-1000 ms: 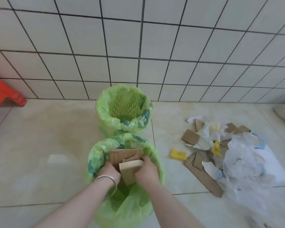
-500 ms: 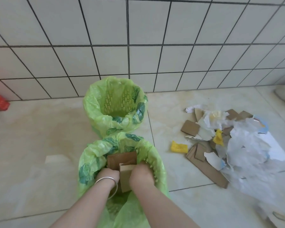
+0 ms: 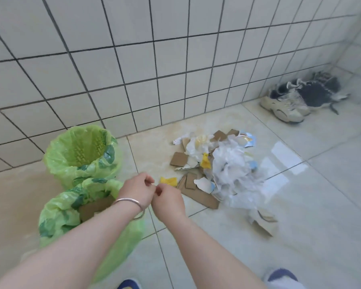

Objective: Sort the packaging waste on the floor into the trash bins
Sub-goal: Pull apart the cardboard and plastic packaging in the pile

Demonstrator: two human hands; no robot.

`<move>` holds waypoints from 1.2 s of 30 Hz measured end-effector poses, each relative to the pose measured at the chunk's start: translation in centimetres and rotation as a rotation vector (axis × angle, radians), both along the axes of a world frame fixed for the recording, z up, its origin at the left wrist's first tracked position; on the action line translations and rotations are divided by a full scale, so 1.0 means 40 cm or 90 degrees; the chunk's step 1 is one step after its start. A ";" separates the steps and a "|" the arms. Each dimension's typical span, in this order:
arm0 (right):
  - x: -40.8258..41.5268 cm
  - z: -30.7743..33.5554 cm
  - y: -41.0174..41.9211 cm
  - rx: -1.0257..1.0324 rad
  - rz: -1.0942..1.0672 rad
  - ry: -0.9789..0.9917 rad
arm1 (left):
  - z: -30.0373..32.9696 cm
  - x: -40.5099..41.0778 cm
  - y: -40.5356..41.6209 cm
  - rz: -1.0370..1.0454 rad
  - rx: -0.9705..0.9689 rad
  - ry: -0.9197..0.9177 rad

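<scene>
Two bins lined with green bags stand by the tiled wall. The far bin [image 3: 56, 155] looks empty; the near bin [image 3: 56, 209] holds brown cardboard pieces [image 3: 94, 207]. My left hand [image 3: 137, 189], with a metal bangle on the wrist, and my right hand [image 3: 168, 198] hover side by side just right of the near bin, fingers curled, holding nothing. To their right lies the waste pile [image 3: 221, 170]: crumpled clear plastic, torn white paper, cardboard scraps [image 3: 178, 159] and yellow pieces [image 3: 168, 181].
A pair of worn sneakers [image 3: 296, 101] lies in the far right corner by the wall. A loose cardboard scrap [image 3: 265, 223] sits apart from the pile. My slippered feet [image 3: 281, 277] show at the bottom edge.
My hands let go of the cardboard inside the near bin and moved up and right, out of it. The view swung right toward the pile and the corner.
</scene>
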State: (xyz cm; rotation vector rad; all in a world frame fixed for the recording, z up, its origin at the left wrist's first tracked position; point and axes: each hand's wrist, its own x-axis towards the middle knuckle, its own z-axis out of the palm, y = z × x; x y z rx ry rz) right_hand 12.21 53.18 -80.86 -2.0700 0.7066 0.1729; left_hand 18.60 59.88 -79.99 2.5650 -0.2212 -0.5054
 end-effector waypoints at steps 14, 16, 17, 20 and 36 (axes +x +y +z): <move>-0.286 -0.312 -0.446 -0.001 -0.332 0.262 | -0.259 -0.080 -0.395 -0.237 0.073 0.192; -0.300 -0.340 -0.479 -0.021 -0.435 0.269 | -0.288 -0.077 -0.434 -0.258 0.062 0.216; -0.302 -0.353 -0.494 -0.038 -0.493 0.264 | -0.305 -0.078 -0.452 -0.271 0.057 0.228; -0.302 -0.392 -0.553 -0.104 -0.585 0.258 | -0.359 -0.078 -0.497 -0.295 0.051 0.256; -0.277 -0.609 -0.747 0.007 -0.626 0.399 | -0.569 0.096 -0.483 0.107 0.132 0.244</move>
